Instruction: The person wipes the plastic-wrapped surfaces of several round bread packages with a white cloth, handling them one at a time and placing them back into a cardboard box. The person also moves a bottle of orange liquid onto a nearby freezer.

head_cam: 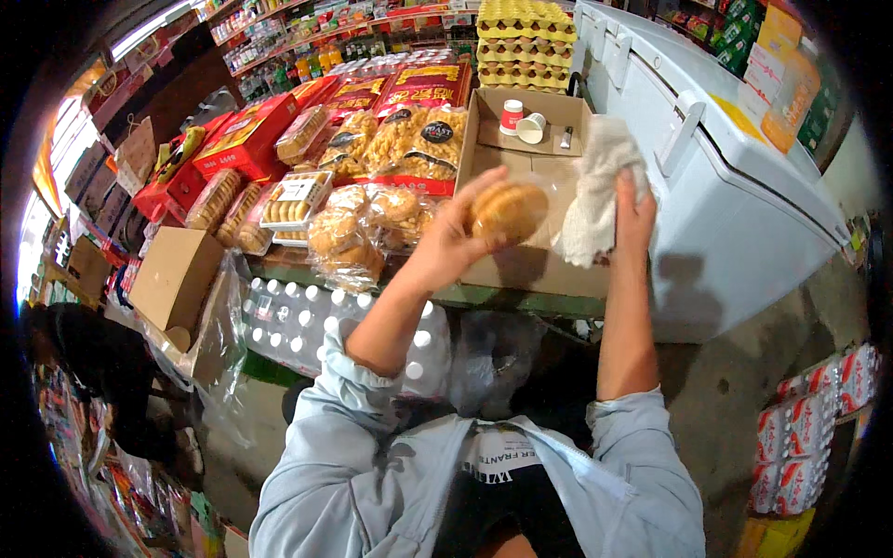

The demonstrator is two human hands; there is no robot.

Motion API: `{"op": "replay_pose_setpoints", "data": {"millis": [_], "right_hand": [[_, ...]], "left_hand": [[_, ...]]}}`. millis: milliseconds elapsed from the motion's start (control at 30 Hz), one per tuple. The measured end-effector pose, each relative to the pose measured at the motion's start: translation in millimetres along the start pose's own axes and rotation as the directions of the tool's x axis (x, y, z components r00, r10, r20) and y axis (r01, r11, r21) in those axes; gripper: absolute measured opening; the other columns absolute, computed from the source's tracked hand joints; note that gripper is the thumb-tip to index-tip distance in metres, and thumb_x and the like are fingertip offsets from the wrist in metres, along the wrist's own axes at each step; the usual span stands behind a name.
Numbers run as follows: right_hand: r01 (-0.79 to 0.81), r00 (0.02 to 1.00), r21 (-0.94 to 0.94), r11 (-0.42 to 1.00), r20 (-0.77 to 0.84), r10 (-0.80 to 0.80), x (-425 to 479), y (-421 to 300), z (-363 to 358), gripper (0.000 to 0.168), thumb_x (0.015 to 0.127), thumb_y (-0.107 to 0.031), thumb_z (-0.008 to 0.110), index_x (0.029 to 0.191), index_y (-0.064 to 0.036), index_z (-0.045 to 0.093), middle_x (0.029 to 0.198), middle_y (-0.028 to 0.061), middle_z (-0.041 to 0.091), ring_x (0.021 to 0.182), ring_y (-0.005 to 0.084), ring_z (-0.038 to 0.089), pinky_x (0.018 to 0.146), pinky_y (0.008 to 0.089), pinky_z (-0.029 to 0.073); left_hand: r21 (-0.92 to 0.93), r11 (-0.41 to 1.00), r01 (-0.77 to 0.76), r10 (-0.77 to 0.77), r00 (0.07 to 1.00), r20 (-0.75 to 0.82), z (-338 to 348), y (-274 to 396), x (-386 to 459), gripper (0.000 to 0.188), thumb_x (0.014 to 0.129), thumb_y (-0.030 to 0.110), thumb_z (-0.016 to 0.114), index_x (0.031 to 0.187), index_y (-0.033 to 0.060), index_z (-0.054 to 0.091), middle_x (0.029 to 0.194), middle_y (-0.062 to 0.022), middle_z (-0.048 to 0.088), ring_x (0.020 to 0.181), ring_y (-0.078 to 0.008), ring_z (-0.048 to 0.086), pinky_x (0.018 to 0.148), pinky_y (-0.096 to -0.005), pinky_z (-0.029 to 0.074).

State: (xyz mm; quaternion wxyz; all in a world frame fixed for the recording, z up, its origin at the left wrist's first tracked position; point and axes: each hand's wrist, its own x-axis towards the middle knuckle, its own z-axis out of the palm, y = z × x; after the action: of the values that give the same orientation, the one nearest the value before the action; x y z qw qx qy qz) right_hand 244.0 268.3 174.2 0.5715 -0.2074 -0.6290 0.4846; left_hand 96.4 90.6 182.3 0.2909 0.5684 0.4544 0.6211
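Observation:
My left hand (pixel 457 234) grips a clear-wrapped pack of round golden pastries (pixel 513 209), slightly blurred, above a shallow cardboard box (pixel 530 275). In my right hand (pixel 633 209) hangs a crumpled off-white cloth (pixel 598 188), over the right side of that box. Inside the box, towards its back, are an upright red-and-white paper cup (pixel 511 116), a second paper cup (pixel 531 128) lying on its side, and a small tube (pixel 566 137). Left of my left hand, more bagged round pastries (pixel 345 237) lie at the front of the display.
Bagged snacks (pixel 418 143), trays of biscuits (pixel 296 199) and red boxes (pixel 248 136) crowd the left. Egg trays (pixel 524 45) stack behind; a white chest freezer (pixel 732 188) borders the right. Below the edge are shrink-wrapped bottles (pixel 303 317). A person in dark clothes (pixel 104 370) is at far left.

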Motion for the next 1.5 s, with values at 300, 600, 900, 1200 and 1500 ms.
{"op": "replay_pose_setpoints", "data": {"millis": [300, 600, 900, 1200, 1500], "right_hand": [[0.486, 0.853, -0.377, 0.788, 0.401, -0.334, -44, -18, 48, 0.060, 0.071, -0.026, 0.063, 0.124, -0.008, 0.043, 0.135, 0.0194, 0.026, 0.120, 0.0376, 0.031, 0.099, 0.0415, 0.028], [0.633, 0.739, -0.431, 0.643, 0.584, -0.336, -70, -26, 52, 0.062, 0.059, -0.023, 0.070, 0.118, -0.016, 0.051, 0.135, 0.0144, 0.027, 0.121, 0.0402, 0.026, 0.100, 0.0452, 0.026], [0.756, 0.555, -0.324, 0.569, 0.778, -0.295, -71, -42, 32, 0.047, 0.049, -0.010, 0.074, 0.094, -0.018, 0.061, 0.130, 0.0023, 0.036, 0.122, 0.0335, 0.027, 0.099, 0.0434, 0.031], [0.718, 0.604, -0.263, 0.644, 0.695, -0.390, -52, -52, 34, 0.044, 0.054, -0.007, 0.066, 0.097, -0.013, 0.060, 0.123, 0.0072, 0.045, 0.116, 0.0341, 0.037, 0.097, 0.0401, 0.034], [0.288, 0.914, -0.208, 0.935, 0.352, -0.203, -23, -26, 53, 0.042, 0.076, -0.016, 0.056, 0.113, 0.003, 0.049, 0.108, 0.0198, 0.054, 0.102, 0.0320, 0.051, 0.089, 0.0352, 0.038]], "left_hand": [[-0.791, 0.606, 0.079, -0.231, 0.970, -0.080, 30, -16, 3, 0.048, 0.085, 0.012, 0.045, 0.130, 0.0084, 0.030, 0.123, -0.0089, 0.044, 0.107, -0.0214, 0.049, 0.091, -0.0345, 0.040], [-0.918, 0.396, -0.012, -0.112, 0.992, -0.062, 19, -8, 9, 0.075, 0.079, 0.068, 0.027, 0.131, 0.0151, 0.027, 0.128, -0.0117, 0.039, 0.118, -0.0288, 0.039, 0.098, -0.0433, 0.032], [-0.710, 0.703, -0.048, -0.049, 0.992, -0.116, 10, -8, 8, 0.089, 0.075, 0.071, 0.035, 0.135, 0.0082, 0.017, 0.134, -0.0163, 0.030, 0.121, -0.0300, 0.034, 0.100, -0.0436, 0.030], [-0.599, 0.789, 0.136, -0.196, 0.980, -0.036, 31, -4, 1, 0.070, 0.085, 0.061, 0.016, 0.136, 0.0131, 0.018, 0.133, -0.0082, 0.033, 0.122, -0.0233, 0.034, 0.098, -0.0349, 0.032], [-0.568, 0.820, -0.069, -0.123, 0.948, -0.293, 63, -37, -5, 0.059, 0.083, 0.021, 0.056, 0.131, 0.0084, 0.024, 0.121, -0.0062, 0.040, 0.109, -0.0159, 0.042, 0.090, -0.0323, 0.038]]}}
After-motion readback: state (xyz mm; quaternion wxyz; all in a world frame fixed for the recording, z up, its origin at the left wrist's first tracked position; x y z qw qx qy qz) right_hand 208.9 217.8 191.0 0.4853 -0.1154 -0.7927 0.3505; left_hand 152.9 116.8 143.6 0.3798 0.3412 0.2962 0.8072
